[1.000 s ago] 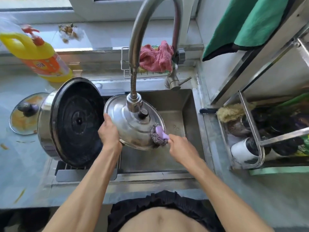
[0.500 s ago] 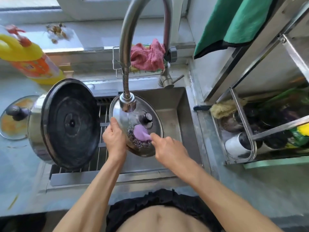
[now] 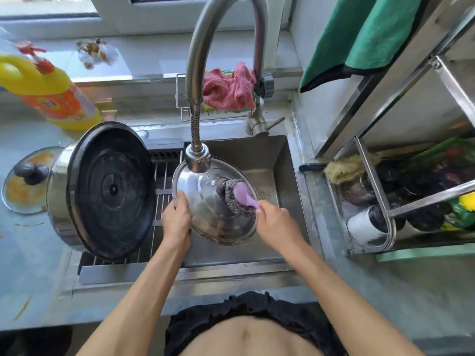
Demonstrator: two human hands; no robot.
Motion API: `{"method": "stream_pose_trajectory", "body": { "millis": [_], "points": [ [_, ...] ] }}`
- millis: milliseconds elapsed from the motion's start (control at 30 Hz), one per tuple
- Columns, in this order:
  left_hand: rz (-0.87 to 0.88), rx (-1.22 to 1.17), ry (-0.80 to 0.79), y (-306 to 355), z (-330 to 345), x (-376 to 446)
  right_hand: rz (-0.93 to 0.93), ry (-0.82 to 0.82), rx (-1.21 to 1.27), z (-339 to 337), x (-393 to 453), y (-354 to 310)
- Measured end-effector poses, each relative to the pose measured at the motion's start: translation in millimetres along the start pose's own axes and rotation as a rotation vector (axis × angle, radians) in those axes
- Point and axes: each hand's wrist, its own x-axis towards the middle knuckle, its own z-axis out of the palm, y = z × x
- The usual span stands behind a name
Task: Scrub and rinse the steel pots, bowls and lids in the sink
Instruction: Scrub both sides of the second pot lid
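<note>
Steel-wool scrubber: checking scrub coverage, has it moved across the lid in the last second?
Yes. The scrubber went from the lid's lower right rim up to its knob.

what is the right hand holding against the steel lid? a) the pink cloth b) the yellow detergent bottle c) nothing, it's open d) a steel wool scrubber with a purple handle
d: the right hand grips the purple handle of the steel wool scrubber, pressed on the steel lid that the left hand holds by its rim.
</note>
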Motion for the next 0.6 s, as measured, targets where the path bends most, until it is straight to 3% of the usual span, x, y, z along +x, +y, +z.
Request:
{"method": "stream_pose_trajectory", "body": {
  "millis": [167,267,400,600],
  "points": [
    [-0.027,-0.129,-0.051,3.5,14.5,-10.3,-0.161,-0.068,-0.096,13.2,-12.5,-17.8],
    [-0.015,-0.182,-0.027,8.3,8.9,-6.9,-0.084,-0.073,-0.102,7.0,-9.5,-6.3],
    [0.009,-0.160,0.017,13.7,1.8,-4.9,0.018,-0.104,0.318,5.4,-0.1,-10.5],
    [0.049,-0.013,0.024,6.1,-13.0,-12.7,0.309,-0.346,0.958,19.6,32.5,-45.1]
  ]
}}
